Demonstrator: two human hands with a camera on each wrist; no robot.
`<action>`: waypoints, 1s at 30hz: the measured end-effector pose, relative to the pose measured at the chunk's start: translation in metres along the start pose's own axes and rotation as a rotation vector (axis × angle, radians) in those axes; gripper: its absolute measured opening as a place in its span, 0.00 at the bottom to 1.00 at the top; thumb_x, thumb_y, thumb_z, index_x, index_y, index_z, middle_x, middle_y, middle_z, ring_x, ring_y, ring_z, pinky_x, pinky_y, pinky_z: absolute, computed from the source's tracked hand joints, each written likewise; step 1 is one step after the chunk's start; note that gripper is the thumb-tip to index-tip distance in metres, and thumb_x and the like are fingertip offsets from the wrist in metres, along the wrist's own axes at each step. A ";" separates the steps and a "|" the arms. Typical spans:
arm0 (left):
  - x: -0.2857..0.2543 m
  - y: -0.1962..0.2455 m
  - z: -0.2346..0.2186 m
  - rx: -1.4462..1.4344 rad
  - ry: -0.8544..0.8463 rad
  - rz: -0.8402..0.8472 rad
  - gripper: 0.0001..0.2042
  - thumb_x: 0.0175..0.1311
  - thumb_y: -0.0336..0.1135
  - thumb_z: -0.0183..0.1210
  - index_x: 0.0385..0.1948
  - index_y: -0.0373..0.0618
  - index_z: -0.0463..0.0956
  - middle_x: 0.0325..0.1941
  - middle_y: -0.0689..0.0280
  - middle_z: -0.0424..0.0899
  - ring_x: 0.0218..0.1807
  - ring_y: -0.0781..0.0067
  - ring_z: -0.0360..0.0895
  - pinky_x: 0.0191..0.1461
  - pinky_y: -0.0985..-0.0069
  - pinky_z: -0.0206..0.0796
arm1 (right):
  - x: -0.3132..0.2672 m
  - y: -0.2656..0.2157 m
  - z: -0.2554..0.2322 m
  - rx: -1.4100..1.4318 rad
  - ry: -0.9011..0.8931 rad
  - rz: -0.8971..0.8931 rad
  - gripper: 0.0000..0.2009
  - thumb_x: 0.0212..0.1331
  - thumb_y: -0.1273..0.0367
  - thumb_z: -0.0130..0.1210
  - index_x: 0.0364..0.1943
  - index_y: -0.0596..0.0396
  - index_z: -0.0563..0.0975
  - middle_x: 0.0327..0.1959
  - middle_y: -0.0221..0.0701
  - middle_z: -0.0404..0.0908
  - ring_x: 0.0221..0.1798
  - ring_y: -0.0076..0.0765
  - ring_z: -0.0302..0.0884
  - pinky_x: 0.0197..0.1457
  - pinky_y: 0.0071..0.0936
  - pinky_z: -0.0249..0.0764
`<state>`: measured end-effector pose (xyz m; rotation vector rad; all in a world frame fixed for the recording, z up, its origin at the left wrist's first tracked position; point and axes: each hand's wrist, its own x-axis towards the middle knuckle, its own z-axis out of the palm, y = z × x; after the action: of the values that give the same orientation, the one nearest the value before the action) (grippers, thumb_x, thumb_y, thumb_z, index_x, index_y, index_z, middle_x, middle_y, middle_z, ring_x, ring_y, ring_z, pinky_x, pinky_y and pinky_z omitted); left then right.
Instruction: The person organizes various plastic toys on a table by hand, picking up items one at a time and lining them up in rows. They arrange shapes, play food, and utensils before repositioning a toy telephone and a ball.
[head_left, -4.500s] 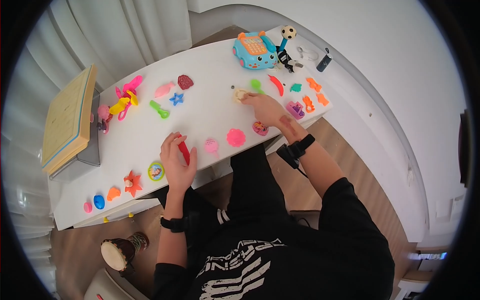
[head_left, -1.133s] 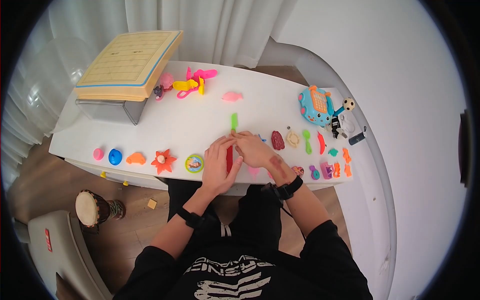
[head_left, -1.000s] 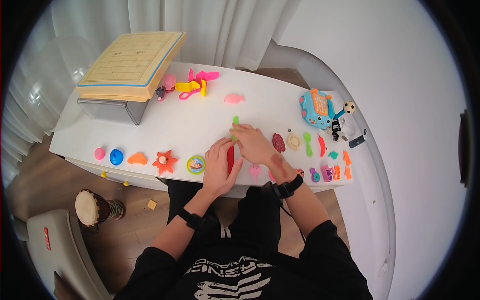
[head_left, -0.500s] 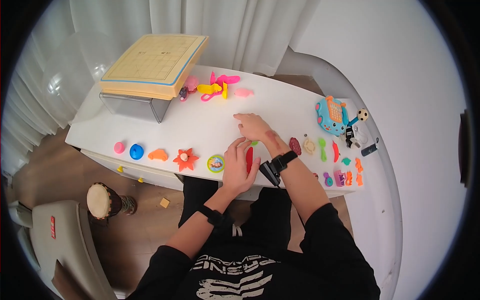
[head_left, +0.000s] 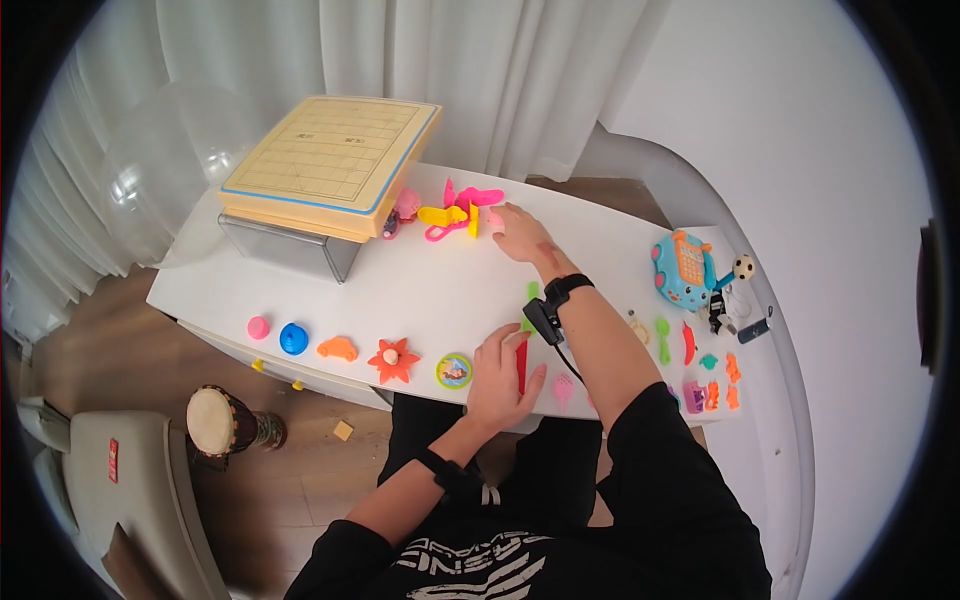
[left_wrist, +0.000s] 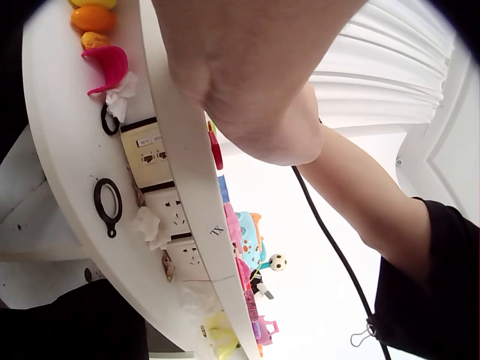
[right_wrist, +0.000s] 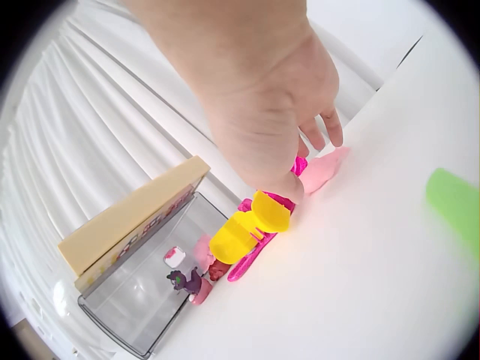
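Observation:
My right hand [head_left: 522, 236] reaches over the far side of the white table, at a pink fish-shaped toy [right_wrist: 322, 171]. Its fingers are extended past the toy's far side, while the thumb is on the near side; the hand covers part of the toy in the head view. Beside it lies a heap of yellow [right_wrist: 251, 225] and magenta toy pieces [head_left: 480, 197]. Near the front edge, my left hand [head_left: 497, 385] rests with relaxed fingers alongside a long red toy [head_left: 522, 365], which shows between thumb and forefinger. A lime-green toy [head_left: 532, 300] lies just behind the red one.
A board-topped box [head_left: 335, 155] sits on a clear stand [head_left: 290, 245] at the back left. Small toys line the front edge, among them an orange car [head_left: 337, 348] and a red-orange flower [head_left: 393, 361]. A toy phone [head_left: 683, 270] stands at the right.
The right hand has left the lime-green toy, now set close behind the red one, and moved back to the pink fish-shaped toy. The left hand stays by the red toy; the head view has shifted.

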<state>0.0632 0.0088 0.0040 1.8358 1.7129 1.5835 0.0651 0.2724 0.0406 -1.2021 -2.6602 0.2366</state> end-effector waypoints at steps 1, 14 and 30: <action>0.000 0.000 0.000 -0.004 -0.008 -0.004 0.26 0.64 0.34 0.64 0.62 0.37 0.67 0.67 0.46 0.69 0.65 0.43 0.69 0.67 0.55 0.61 | 0.001 0.004 0.005 0.002 -0.006 -0.007 0.25 0.64 0.67 0.57 0.67 0.48 0.72 0.71 0.42 0.70 0.72 0.53 0.69 0.72 0.50 0.70; 0.000 -0.003 0.005 0.001 0.027 0.033 0.25 0.63 0.33 0.65 0.61 0.37 0.68 0.64 0.47 0.71 0.64 0.43 0.70 0.65 0.55 0.61 | -0.105 -0.010 -0.011 0.161 -0.072 -0.339 0.18 0.59 0.81 0.49 0.53 0.62 0.80 0.65 0.46 0.79 0.73 0.51 0.70 0.74 0.41 0.69; -0.009 -0.005 0.006 -0.170 0.150 0.034 0.15 0.63 0.24 0.59 0.50 0.38 0.69 0.53 0.51 0.71 0.57 0.48 0.71 0.63 0.59 0.63 | -0.151 -0.033 -0.019 0.282 -0.167 -0.413 0.18 0.55 0.81 0.56 0.52 0.58 0.80 0.70 0.47 0.73 0.75 0.56 0.67 0.72 0.42 0.72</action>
<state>0.0666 0.0063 -0.0076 1.7132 1.5554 1.8604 0.1437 0.1385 0.0478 -0.5566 -2.8150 0.6363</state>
